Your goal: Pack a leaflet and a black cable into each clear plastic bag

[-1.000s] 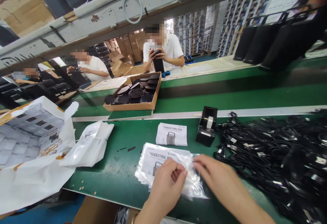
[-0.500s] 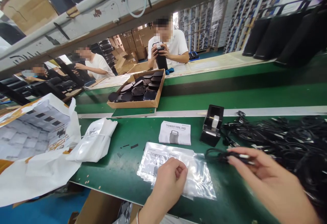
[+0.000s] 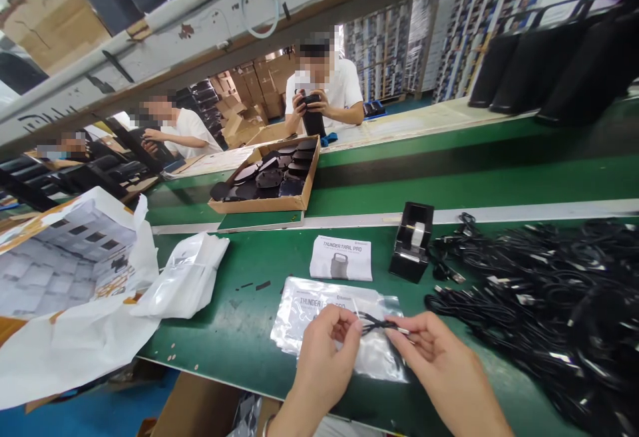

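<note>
Cable (image 3: 382, 324), black and bundled: it is held above the clear bag (image 3: 299, 320), on the near side of the tape dispenser (image 3: 412, 241) and slightly to its left.

Change: half a second ago the right hand (image 3: 439, 364) alone carried the cable, nearer the cable pile (image 3: 549, 291). The cable now sits between both hands. The left hand (image 3: 327, 350), previously resting on the bag, has lifted to it. One cable is thus separated from the pile and positioned over the bag.

Grip state: the left grip pinches the cable's left end between thumb and fingertips. The right grip pinches its right end.

Count:
- cables in hand: one
- loose leaflet (image 3: 341, 257), left of the dispenser: one
- leaflet inside the bag: one
- tape dispensers: one
- pile to the dispenser's right: too many to count
- cardboard tray (image 3: 304, 187) beyond the dispenser: one
</note>
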{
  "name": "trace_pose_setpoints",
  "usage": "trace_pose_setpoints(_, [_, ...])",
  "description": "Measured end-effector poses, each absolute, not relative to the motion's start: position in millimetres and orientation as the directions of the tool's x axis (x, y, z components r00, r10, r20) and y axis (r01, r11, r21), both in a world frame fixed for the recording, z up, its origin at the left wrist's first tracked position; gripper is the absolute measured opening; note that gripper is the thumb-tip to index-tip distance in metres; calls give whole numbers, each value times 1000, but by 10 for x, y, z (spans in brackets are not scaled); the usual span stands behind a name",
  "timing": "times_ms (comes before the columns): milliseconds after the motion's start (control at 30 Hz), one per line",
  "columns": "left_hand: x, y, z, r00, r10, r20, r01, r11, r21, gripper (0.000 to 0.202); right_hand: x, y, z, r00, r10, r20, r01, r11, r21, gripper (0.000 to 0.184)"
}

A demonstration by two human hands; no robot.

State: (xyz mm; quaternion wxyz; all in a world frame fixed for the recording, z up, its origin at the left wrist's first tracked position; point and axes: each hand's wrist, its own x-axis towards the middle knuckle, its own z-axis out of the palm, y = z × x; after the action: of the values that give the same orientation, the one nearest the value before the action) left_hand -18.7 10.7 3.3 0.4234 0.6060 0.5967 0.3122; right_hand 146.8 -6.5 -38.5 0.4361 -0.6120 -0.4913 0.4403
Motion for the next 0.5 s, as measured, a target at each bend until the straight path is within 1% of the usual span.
trace_pose_setpoints(100, [-165,108,66,99,989,-112,422,60,905,17,1269,1,-258,70,997,24,438,-9,-899,19])
trace_pose_setpoints(167, [-165,138,119,84,991,-99,366,62,929,16,1190,61,-126,-20,997,72,520,72,-851,23])
trace_pose_setpoints(267, [-210,222,249,13,997,-74,252,68,965,17,1156,189,163,-179,978,103,525,183,-831,39])
trace_pose_setpoints(300, [-238,254,300,-10,998,-60,207,61,976,17,1153,246,278,-251,960,121,529,240,-814,39])
trace_pose_setpoints(333, [-271,287,349,-32,999,-44,164,48,985,18,1146,311,396,-327,935,139,540,305,-785,36])
trace_pose_setpoints(400, [-353,346,426,-75,997,3,94,4,996,20,1112,455,624,-465,872,151,584,431,-688,24])
trace_pose_setpoints(433, [-400,372,448,-104,994,30,75,-23,997,21,1084,529,728,-508,848,149,610,477,-632,21])
trace_pose_setpoints(500, [-505,419,454,-193,976,102,73,-89,993,22,1016,660,904,-550,822,146,638,527,-562,22])
